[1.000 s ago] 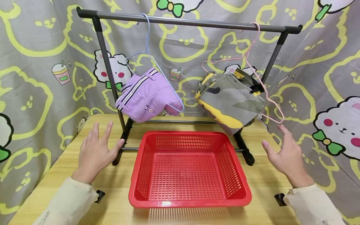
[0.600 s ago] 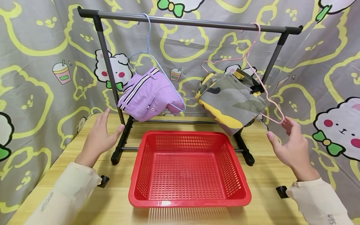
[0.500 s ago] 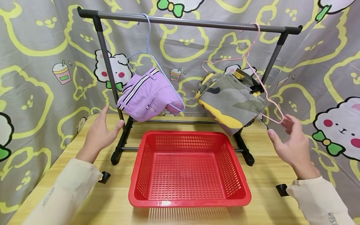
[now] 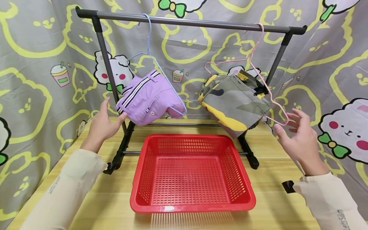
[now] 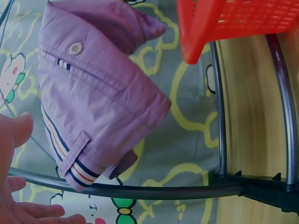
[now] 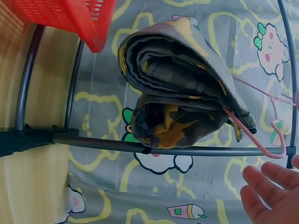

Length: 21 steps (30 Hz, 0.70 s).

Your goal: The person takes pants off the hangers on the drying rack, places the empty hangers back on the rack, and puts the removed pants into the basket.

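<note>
Lilac trousers (image 4: 152, 99) with a striped waistband hang folded over a blue hanger (image 4: 149, 41) on the left of the rack. My left hand (image 4: 102, 126) is spread beside their waistband, thumb and fingers apart and holding nothing. In the left wrist view its fingers (image 5: 42, 210) lie near the striped waistband. Camouflage trousers (image 4: 235, 99) in grey and yellow hang folded on a pink hanger (image 4: 253, 54) at the right. My right hand (image 4: 300, 140) is at this hanger's lower corner, thumb and fingers parted around it without gripping. The right wrist view shows its fingertips (image 6: 254, 177) just below that corner.
A grey metal clothes rack (image 4: 201, 23) with black feet stands on the wooden table (image 4: 273, 198). In front of it sits a red plastic basket (image 4: 189, 209) with nothing in it. A patterned curtain (image 4: 187, 57) surrounds the table at back and sides.
My left hand has risen towards the lilac trousers, and my right hand has moved up to the pink hanger's lower corner. The clothes and basket have stayed in place.
</note>
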{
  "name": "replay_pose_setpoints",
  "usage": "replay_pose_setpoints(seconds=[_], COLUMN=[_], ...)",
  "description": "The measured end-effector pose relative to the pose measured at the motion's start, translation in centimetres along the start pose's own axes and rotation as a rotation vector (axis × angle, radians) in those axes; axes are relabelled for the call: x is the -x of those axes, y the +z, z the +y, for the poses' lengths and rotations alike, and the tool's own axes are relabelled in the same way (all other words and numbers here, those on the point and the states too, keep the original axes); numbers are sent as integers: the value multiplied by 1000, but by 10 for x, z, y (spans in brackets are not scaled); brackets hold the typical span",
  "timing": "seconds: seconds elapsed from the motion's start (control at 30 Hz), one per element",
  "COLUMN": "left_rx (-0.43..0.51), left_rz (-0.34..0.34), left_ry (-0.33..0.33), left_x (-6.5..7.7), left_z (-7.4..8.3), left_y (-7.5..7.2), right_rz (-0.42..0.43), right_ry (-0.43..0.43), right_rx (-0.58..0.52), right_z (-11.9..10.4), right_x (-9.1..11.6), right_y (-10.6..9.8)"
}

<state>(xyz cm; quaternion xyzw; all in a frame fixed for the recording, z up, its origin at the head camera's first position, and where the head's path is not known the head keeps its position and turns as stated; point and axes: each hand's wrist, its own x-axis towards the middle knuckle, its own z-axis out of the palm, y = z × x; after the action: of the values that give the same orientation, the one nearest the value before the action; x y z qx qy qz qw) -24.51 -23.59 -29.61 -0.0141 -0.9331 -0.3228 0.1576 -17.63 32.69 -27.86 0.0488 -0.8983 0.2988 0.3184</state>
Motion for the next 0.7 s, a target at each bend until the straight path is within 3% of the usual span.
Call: replay_pose_setpoints(seconds=[0.43,0.7], left_rx=[50,47], left_rz=[30,25], left_ry=[-31,-91], left_x=[-29,-51], left_z=[9,17], left_y=[-10,-15], right_rz=[-69,-93], right_ry=[22,47], right_rx=[4,45], right_z=[-11,-16], right_x=[-20,-33], right_y=[-4,-5])
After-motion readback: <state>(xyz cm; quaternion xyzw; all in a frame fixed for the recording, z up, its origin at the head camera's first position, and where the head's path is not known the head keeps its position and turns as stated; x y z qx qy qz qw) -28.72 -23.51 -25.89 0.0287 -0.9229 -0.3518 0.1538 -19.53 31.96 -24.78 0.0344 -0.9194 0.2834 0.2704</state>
